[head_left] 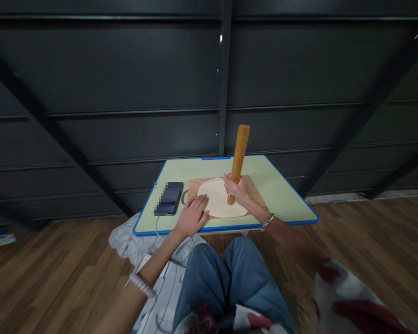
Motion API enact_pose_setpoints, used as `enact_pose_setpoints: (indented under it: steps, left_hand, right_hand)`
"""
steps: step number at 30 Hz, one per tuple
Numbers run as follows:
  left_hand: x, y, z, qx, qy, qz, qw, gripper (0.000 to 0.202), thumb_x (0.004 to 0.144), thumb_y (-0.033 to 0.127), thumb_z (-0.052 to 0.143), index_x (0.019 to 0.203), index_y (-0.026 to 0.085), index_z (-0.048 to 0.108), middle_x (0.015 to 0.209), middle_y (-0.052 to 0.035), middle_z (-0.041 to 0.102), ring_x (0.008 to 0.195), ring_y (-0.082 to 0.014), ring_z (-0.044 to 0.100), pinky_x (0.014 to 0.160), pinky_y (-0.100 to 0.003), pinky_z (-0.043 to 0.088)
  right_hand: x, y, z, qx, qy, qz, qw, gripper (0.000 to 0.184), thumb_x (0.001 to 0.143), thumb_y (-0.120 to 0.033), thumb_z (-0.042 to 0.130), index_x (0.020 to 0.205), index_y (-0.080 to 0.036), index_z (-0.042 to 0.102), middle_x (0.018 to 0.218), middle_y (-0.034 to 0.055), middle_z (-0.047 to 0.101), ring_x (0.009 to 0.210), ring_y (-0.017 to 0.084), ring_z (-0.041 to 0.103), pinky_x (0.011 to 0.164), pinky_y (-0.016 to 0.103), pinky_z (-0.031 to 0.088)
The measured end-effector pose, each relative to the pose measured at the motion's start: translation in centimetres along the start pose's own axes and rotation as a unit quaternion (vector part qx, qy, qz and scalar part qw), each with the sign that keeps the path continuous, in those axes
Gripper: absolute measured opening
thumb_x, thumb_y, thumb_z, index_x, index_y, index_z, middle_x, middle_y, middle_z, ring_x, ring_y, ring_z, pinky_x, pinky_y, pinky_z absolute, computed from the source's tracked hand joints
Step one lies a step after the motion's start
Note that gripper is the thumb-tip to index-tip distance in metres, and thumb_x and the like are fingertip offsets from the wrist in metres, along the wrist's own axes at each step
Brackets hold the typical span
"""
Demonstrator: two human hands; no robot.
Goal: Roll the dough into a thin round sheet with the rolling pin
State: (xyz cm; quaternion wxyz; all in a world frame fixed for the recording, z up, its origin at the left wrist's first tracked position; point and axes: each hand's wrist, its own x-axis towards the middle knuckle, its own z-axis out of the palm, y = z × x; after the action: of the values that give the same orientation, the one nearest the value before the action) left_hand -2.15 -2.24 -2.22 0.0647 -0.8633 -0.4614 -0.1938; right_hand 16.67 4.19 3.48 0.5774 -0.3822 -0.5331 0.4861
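A flat, pale sheet of dough [218,204] lies on a wooden board [256,190]. My right hand [238,189] is wrapped round the lower end of a wooden rolling pin [241,150], which stands nearly upright over the dough, its top leaning slightly right. Whether the pin's lower tip touches the dough I cannot tell. My left hand [193,215] lies palm down with its fingers stretched out, at the left edge of the dough and board.
The board rests on a small pale-green table [285,199] with a blue rim. Left of the board lies a phone [170,199] with a white cable [156,225]. A dark panelled wall [160,69] stands behind the table. Crumpled checked cloth [125,239] is below left.
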Motion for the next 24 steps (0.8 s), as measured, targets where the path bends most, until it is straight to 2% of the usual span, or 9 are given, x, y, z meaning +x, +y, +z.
enact_pose_setpoints:
  steps: [4,11,16,20,24]
  left_hand:
    - [0.0,0.0,0.1,0.004,-0.003,0.0,1.0,0.046,0.094,0.033,0.033,0.135,0.013,0.04,0.14,-0.0112,0.044,0.131,-0.0203,0.037,0.11,-0.04,0.028]
    - [-0.2,0.1,0.2,0.013,0.0,-0.003,1.0,0.046,0.094,0.032,0.034,0.135,0.013,0.041,0.141,-0.0107,0.044,0.131,-0.0211,0.037,0.109,-0.04,0.029]
    - [-0.1,0.1,0.2,0.022,0.004,0.0,1.0,0.046,0.094,0.032,0.032,0.134,0.013,0.041,0.14,-0.0113,0.044,0.13,-0.0212,0.038,0.109,-0.039,0.029]
    - [-0.1,0.0,0.3,0.02,0.006,0.0,1.0,0.046,0.094,0.034,0.031,0.135,0.014,0.041,0.14,-0.0111,0.045,0.13,-0.0211,0.038,0.109,-0.04,0.029]
    - [-0.1,-0.1,0.4,0.008,0.009,-0.005,1.0,0.047,0.094,0.035,0.032,0.135,0.015,0.041,0.139,-0.0107,0.045,0.13,-0.0215,0.039,0.108,-0.04,0.03]
  right_hand:
    - [-0.4,1.1,-0.2,-0.012,0.027,-0.026,0.999,0.042,0.064,-0.055,0.07,0.067,-0.023,0.043,0.043,-0.0095,0.035,0.035,0.007,0.032,0.033,0.022,0.025]
    - [-0.5,1.9,-0.4,-0.007,0.018,-0.02,1.0,0.041,0.064,-0.056,0.07,0.067,-0.023,0.044,0.044,-0.0098,0.034,0.035,0.006,0.031,0.033,0.022,0.025]
    - [0.0,0.6,0.1,0.039,0.04,-0.017,0.998,0.043,0.061,-0.055,0.072,0.067,-0.024,0.042,0.041,-0.012,0.031,0.033,0.005,0.027,0.031,0.021,0.023]
    - [0.6,-1.2,-0.3,0.064,0.066,-0.053,0.994,0.044,0.063,-0.054,0.071,0.065,-0.025,0.038,0.039,-0.0127,0.03,0.031,0.005,0.026,0.03,0.02,0.022]
    - [0.3,-1.3,-1.0,0.023,0.062,-0.059,0.996,0.043,0.067,-0.054,0.068,0.063,-0.025,0.036,0.04,-0.0117,0.032,0.032,0.005,0.028,0.032,0.02,0.023]
